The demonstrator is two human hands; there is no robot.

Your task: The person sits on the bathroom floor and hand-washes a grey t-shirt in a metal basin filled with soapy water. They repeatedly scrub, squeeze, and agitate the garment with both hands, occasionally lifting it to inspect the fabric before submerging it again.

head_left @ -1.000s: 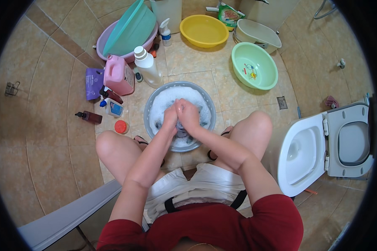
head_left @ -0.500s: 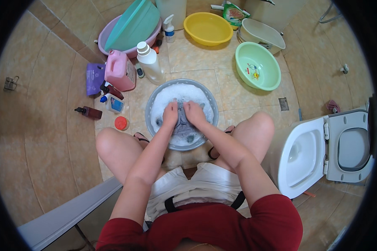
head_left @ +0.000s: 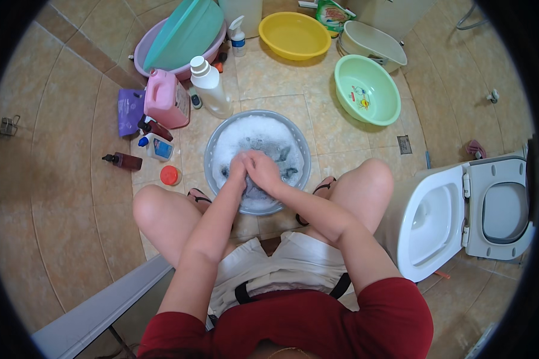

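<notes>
A round grey basin [head_left: 307, 164] full of white suds [head_left: 254, 127] stands on the floor between my feet. Wet grey cloth [head_left: 256, 192] lies in it, partly under the foam, with darker patches showing at the right. Over the middle of the basin, my left hand [head_left: 239, 167] and my right hand [head_left: 261, 168] are pressed together, fingers closed. The grey cloth shows just below them and seems gripped between them, though the part inside my fingers is hidden.
Left of the basin stand a white bottle [head_left: 212, 90], a pink jug [head_left: 169, 103], several smaller bottles and a red-lidded jar [head_left: 170, 175]. A green basin [head_left: 368, 90] and a yellow basin [head_left: 294, 37] lie beyond. At the right is a toilet [head_left: 428, 224].
My hands have come together from slightly apart, the right one moving left and down. The stretch of grey cloth spread between them is now bunched beneath them. The view has shifted slightly.
</notes>
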